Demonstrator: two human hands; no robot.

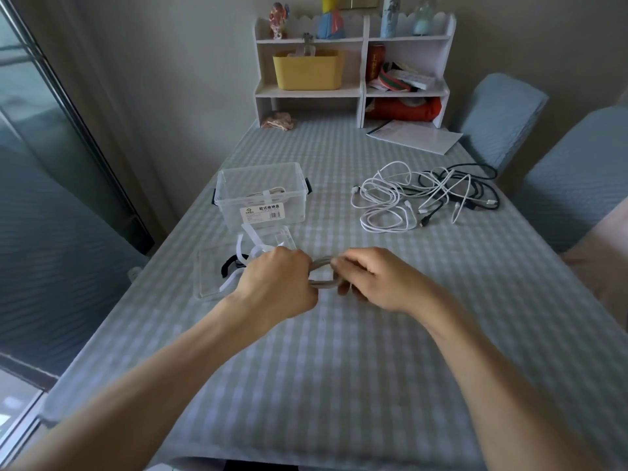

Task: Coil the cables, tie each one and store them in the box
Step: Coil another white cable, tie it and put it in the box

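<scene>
A checked cloth covers the counter (pixel 339 368) beside a dark window. Above its middle, a grey coiled cable (pixel 323 271) is held between both hands: the left hand (pixel 282 283) has its fingers clenched round one end of the loop, the right hand (pixel 370 277) pinches the other end. Just beyond the left hand lie ties (pixel 248 253) on a clear lid (pixel 210 277), then the box (pixel 263 195) toward the left edge. Loose cables (pixel 424 195) sprawl toward the right edge; bare cloth stretches to the near edge.
</scene>
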